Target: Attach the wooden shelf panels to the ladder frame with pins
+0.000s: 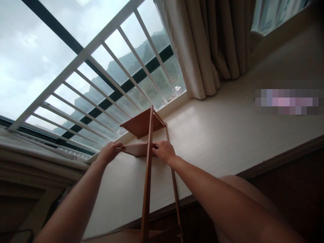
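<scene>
A narrow brown wooden shelf rack stands before me, with a long front upright [149, 175] and a thinner upright [176, 192] to its right. An upper shelf board [141, 124] is joined near the top of the uprights. Below it is a second shelf board [136, 149], which reaches out to the left. My left hand [110, 152] pinches the left end of this lower board. My right hand [164, 151] grips by the uprights at the board's right end, its fingertips partly hidden behind the front upright.
Behind the rack is a pale wooden window ledge [215, 125]. A white railing [86, 50] crosses the window. Beige curtains [199, 44] hang at the right, and more curtain cloth [43, 158] is at the left. A blurred patch [288, 100] covers something on the ledge.
</scene>
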The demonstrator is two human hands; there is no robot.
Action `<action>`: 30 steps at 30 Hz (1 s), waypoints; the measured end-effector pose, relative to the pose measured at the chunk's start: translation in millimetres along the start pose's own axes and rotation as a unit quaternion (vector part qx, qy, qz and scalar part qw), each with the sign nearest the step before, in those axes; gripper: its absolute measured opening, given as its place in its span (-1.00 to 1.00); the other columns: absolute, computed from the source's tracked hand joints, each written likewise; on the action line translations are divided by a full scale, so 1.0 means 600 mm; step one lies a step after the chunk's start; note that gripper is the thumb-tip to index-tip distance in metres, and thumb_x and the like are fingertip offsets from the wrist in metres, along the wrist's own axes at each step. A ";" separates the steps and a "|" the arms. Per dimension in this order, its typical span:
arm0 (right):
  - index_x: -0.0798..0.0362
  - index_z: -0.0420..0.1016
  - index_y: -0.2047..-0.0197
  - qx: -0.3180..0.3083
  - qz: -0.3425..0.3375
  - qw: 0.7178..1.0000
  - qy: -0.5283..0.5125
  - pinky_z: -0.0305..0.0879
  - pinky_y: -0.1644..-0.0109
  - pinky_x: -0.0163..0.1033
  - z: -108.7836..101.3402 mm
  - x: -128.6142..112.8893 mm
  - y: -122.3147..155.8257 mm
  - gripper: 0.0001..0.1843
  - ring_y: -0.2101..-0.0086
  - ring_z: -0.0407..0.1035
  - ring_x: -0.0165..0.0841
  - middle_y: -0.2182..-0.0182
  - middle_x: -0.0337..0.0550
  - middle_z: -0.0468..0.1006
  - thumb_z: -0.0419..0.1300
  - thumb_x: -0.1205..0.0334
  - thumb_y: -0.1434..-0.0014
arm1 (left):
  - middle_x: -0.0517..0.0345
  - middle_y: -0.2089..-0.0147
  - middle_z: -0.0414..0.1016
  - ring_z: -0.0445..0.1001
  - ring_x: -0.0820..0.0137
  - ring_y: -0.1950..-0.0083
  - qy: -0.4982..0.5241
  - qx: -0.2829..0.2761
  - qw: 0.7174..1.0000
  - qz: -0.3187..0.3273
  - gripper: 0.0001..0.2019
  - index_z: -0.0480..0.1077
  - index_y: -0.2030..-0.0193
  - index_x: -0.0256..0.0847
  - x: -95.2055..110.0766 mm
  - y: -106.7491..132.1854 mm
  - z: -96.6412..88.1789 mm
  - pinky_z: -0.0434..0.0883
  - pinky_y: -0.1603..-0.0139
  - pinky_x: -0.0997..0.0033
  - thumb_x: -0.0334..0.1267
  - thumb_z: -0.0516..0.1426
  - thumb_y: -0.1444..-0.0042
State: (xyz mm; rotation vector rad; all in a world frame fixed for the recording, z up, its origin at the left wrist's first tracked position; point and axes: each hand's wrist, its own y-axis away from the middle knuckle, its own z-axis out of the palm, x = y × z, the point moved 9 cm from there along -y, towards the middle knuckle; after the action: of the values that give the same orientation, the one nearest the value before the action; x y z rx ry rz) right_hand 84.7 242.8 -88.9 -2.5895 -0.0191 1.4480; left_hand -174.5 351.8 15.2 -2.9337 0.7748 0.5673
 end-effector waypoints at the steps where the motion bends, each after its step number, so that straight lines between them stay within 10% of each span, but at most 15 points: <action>1: -0.10 0.65 0.17 0.001 -0.001 1.000 0.001 0.26 0.20 -0.26 -0.001 0.000 0.001 -0.73 0.15 0.51 -0.23 0.21 -0.13 0.67 0.17 0.00 -0.21 | 0.09 0.12 0.57 0.47 0.23 0.04 0.007 0.006 1.000 0.014 -0.67 0.53 0.14 -0.02 0.012 -0.002 -0.005 0.35 0.03 0.36 0.11 0.08 -0.23; 9: -0.08 0.61 0.14 0.006 -0.002 1.000 0.009 0.26 0.20 -0.22 -0.004 0.000 0.003 -0.68 0.16 0.51 -0.20 0.20 -0.08 0.66 0.10 -0.03 -0.26 | 0.08 0.11 0.56 0.44 0.25 0.04 0.025 0.030 0.993 0.115 -0.63 0.56 0.14 -0.06 0.106 -0.010 -0.040 0.31 0.06 0.37 0.06 0.00 -0.32; 30: -0.08 0.62 0.12 -0.012 -0.043 0.997 0.061 0.30 0.17 -0.25 -0.014 -0.015 0.003 -0.68 0.13 0.52 -0.24 0.17 -0.10 0.67 0.08 0.01 -0.30 | 0.04 0.18 0.57 0.47 0.18 0.09 0.070 0.005 0.992 0.102 -0.60 0.53 0.18 -0.11 0.115 0.006 -0.050 0.34 0.05 0.27 0.11 0.00 -0.28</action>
State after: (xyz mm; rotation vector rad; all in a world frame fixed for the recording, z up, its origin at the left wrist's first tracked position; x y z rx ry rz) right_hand 86.9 238.9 -77.0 -2.6559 -0.1305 1.2655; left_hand -110.5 312.4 18.1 -2.9305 1.0983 0.3699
